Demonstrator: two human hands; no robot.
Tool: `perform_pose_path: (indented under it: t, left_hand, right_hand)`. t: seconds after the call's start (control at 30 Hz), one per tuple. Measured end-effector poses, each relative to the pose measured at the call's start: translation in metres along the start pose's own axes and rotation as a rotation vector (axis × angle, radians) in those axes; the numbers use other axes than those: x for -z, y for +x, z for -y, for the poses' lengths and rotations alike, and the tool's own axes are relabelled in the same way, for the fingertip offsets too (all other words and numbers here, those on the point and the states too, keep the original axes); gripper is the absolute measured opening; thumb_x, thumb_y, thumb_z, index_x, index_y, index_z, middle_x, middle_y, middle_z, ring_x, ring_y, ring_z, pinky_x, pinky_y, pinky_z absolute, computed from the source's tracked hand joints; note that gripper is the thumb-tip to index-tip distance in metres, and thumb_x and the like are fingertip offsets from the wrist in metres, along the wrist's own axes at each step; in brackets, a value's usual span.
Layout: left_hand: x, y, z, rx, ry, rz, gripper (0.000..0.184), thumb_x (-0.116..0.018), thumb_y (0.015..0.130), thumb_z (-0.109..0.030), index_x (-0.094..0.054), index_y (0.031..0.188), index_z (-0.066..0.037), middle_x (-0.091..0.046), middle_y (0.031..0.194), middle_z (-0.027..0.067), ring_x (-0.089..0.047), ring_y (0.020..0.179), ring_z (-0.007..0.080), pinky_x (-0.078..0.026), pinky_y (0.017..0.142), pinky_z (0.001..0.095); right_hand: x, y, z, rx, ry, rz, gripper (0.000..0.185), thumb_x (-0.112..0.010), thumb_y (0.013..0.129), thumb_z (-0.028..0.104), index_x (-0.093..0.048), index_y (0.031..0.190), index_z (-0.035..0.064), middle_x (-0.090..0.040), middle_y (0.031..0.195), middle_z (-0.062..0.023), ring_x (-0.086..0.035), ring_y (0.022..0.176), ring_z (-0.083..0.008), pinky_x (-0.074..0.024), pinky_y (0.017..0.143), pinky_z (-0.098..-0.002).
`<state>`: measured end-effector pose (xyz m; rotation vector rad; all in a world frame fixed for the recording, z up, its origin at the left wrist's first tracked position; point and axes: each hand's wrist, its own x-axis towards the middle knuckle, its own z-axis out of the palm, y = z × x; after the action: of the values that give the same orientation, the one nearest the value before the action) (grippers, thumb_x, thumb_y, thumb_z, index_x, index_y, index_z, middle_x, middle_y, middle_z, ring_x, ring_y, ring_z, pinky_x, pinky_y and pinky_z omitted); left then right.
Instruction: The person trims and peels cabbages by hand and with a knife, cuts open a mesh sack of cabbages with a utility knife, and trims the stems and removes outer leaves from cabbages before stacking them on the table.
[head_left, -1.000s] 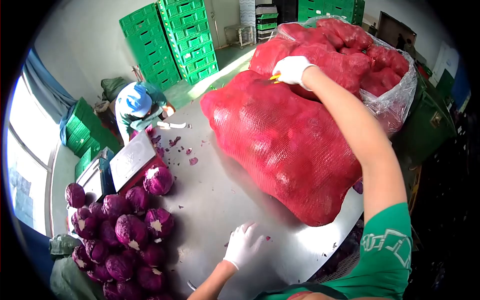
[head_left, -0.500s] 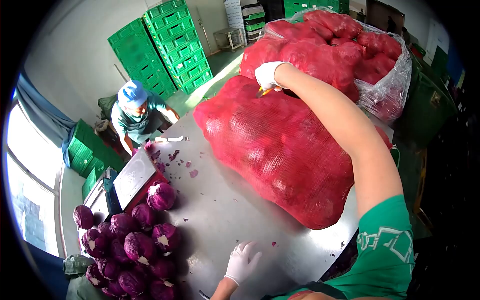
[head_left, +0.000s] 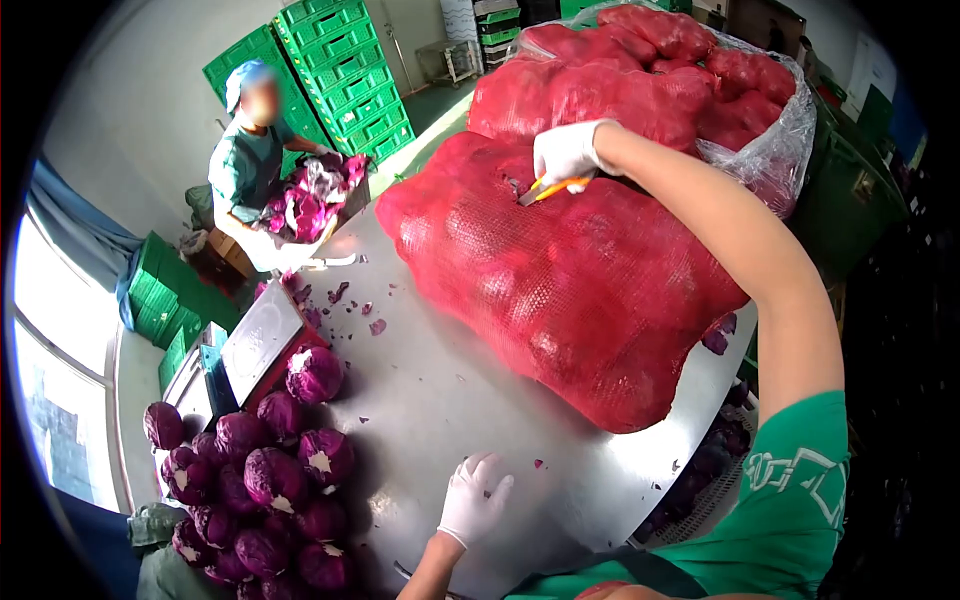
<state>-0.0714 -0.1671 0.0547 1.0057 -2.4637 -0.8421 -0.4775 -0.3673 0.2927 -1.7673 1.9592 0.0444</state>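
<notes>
from where i stand, the gloved hands are well apart: the right hand (head_left: pixel 567 158), up at one o'clock, is closed on a yellow-handled knife (head_left: pixel 548 190), its blade against the bulging red mesh sack (head_left: pixel 550 285) that sprawls on the worktop (head_left: pixel 420 430) from eleven round to four o'clock. the left hand (head_left: pixel 475 498) is open at six o'clock, and i can't tell if it touches the metal; purple cabbages (head_left: pixel 275 478) lie heaped at eight, with a co-worker (head_left: pixel 245 165) at ten.
</notes>
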Motion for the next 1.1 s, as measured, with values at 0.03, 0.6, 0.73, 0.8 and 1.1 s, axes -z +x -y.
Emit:
perform_pose_path:
  t: [0.03, 0.6, 0.73, 0.8, 1.1]
  left_hand:
    - [0.000, 0.002, -0.003, 0.004, -0.007, 0.006, 0.040, -0.071, 0.084, -0.014, -0.060, 0.122, -0.008, -0.060, 0.116, 0.0132, -0.059, 0.081, 0.0252, -0.050, 0.080, 0.0369]
    - [0.065, 0.145, -0.065, -0.367, 0.134, -0.152, 0.034, -0.063, 0.088, -0.009, -0.059, 0.121, -0.005, -0.062, 0.115, 0.0178, -0.057, 0.108, 0.0375, -0.046, 0.095, 0.0444]
    - [0.055, 0.237, -0.062, -0.469, 0.254, -0.270, 0.036, -0.059, 0.089, -0.010, -0.058, 0.124, -0.004, -0.057, 0.128, 0.0178, -0.054, 0.117, 0.0378, -0.047, 0.097, 0.0468]
    - [0.046, 0.276, -0.063, -0.475, 0.401, -0.302, 0.042, -0.056, 0.088, -0.011, -0.056, 0.130, -0.005, -0.051, 0.138, 0.0162, -0.048, 0.126, 0.0374, -0.045, 0.100, 0.0492]
    - [0.040, 0.285, -0.046, -0.603, 0.459, -0.084, 0.013, -0.055, 0.089, -0.015, -0.065, 0.090, -0.007, -0.065, 0.093, 0.0090, -0.059, 0.107, 0.0295, -0.044, 0.091, 0.0465]
  right_hand:
    - [-0.005, -0.006, 0.002, 0.043, -0.139, -0.041, 0.008, -0.072, 0.071, 0.009, -0.070, 0.074, 0.0018, -0.068, 0.073, -0.0133, -0.065, 0.064, -0.0288, -0.0542, 0.062, -0.0393]
    - [-0.033, -0.105, 0.012, 0.083, -0.194, -0.064, 0.025, -0.059, 0.090, 0.014, -0.071, 0.105, -0.0007, -0.066, 0.065, -0.0104, -0.063, 0.052, -0.0175, -0.0513, 0.053, -0.0332]
    - [-0.042, -0.117, 0.009, 0.110, -0.229, -0.066, 0.021, -0.058, 0.086, 0.014, -0.074, 0.092, 0.0028, -0.071, 0.070, -0.0120, -0.070, 0.062, -0.0232, -0.0547, 0.062, -0.0374]
    - [-0.050, -0.121, -0.001, 0.121, -0.200, -0.086, 0.024, -0.059, 0.086, 0.015, -0.073, 0.102, 0.0033, -0.071, 0.073, -0.0129, -0.070, 0.062, -0.0226, -0.0558, 0.063, -0.0379]
    - [-0.094, -0.188, -0.010, 0.223, -0.515, -0.314, 0.016, -0.056, 0.091, 0.017, -0.070, 0.097, 0.0111, -0.071, 0.085, -0.0133, -0.069, 0.079, -0.0318, -0.0536, 0.068, -0.0443]
